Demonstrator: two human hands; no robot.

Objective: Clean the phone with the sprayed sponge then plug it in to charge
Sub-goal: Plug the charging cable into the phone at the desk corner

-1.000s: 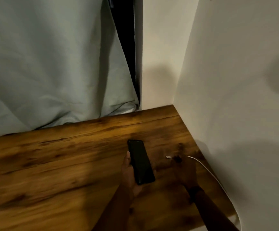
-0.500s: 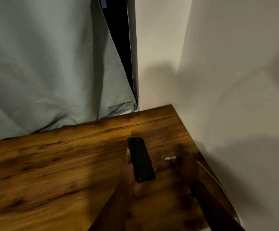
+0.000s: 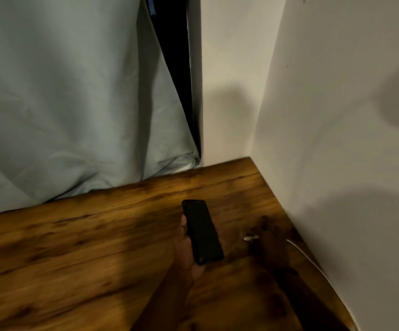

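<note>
A black phone [image 3: 202, 231] lies screen-up in my left hand [image 3: 186, 249], held just above the wooden table [image 3: 79, 254] near its right end. My right hand [image 3: 268, 242] is to the right of the phone, fingers closed on the white charging cable [image 3: 309, 260]. The cable's white plug [image 3: 250, 238] sticks out of the fingers toward the phone, a short gap away from it. The cable trails back along the table's right edge beside the wall. No sponge is in view.
A white wall [image 3: 336, 139] runs close along the table's right edge and meets another wall in the far corner. A pale grey-green curtain [image 3: 69, 96] hangs behind the table's far edge, with a dark gap beside it.
The right hand has drawn the plug slightly back toward me along the table's right side. The phone stays in my left hand at about the same place.
</note>
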